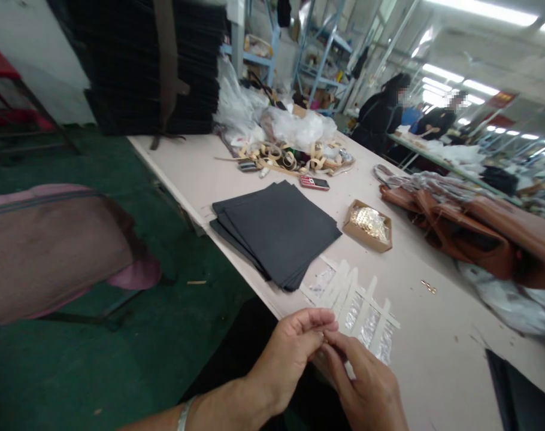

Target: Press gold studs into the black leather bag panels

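My left hand (pixel 290 350) and my right hand (pixel 365 377) meet at the fingertips over the table's near edge. Both are closed in a pinch on a small gold-coloured piece (pixel 323 339), mostly hidden by the fingers. Just beyond them, pale strips (pixel 360 314) lie over clear plastic on the table. A stack of dark grey sheets (pixel 279 227) sits ahead and to the left. To the right of the stack is a small cardboard box (pixel 366 239) holding bagged gold-coloured metal parts (pixel 369 222). A few similar gold pieces (pixel 429 287) lie loose on the tabletop.
Brown leather-like bags (pixel 452 221) lie along the right side, and black material (pixel 519 389) at the lower right. A red phone (pixel 314 182), plastic bags (pixel 299 129) and a tall black stack (pixel 156 72) are farther back. A cloth-covered chair (pixel 57 251) stands left. Two people are in the background.
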`<state>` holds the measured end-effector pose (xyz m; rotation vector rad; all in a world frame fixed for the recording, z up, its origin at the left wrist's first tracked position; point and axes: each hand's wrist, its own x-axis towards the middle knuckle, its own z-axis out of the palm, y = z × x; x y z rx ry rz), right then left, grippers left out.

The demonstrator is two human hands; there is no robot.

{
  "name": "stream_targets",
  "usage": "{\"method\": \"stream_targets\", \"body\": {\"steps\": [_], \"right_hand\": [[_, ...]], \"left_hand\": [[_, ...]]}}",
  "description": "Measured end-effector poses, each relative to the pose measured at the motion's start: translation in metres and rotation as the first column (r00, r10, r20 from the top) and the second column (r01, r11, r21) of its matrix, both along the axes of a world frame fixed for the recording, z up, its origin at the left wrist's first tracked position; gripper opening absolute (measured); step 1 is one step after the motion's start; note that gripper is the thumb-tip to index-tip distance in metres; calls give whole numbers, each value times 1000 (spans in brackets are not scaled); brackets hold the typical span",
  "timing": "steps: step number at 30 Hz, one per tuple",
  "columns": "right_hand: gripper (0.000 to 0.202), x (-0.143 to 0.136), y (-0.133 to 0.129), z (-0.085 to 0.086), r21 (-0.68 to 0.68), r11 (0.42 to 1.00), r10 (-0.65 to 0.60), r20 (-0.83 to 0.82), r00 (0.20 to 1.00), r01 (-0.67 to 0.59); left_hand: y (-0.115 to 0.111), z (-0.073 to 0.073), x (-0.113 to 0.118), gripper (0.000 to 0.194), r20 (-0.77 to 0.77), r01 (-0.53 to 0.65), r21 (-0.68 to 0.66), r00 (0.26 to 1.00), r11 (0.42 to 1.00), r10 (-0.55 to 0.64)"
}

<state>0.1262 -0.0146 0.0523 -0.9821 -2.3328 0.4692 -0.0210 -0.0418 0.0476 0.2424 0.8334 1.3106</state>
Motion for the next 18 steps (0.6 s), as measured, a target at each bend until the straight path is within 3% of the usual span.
{"method": "stream_targets", "body": {"steps": [3, 5, 7, 11, 15, 18], "right_hand": [[16, -15, 11, 5, -198, 980, 13, -34, 999, -20], [17, -26, 21, 9, -356, 935, -16, -69, 997, -9], [22, -39, 37, 11, -425, 905, -68, -79, 995, 28], [25, -74, 83, 14, -313, 944, -120, -36, 992, 103], [17, -118, 128, 13, -155, 987, -54, -40, 998, 47], [17, -142, 147, 6, -6, 1000, -4, -25, 1000, 3]], "left_hand": [[2, 3, -17, 23, 66, -93, -20, 993, 995, 94], [1, 5, -31, 23, 92, -138, -10, 986, 990, 139], [-2, 5, -46, 25, 105, -172, -1, 980, 985, 172], [-9, 2, -74, 27, 31, -235, -71, 971, 970, 237], [-16, -2, -91, 32, -145, -301, -98, 947, 949, 285], [-20, -6, -100, 36, -234, -315, -113, 930, 942, 283]]}}
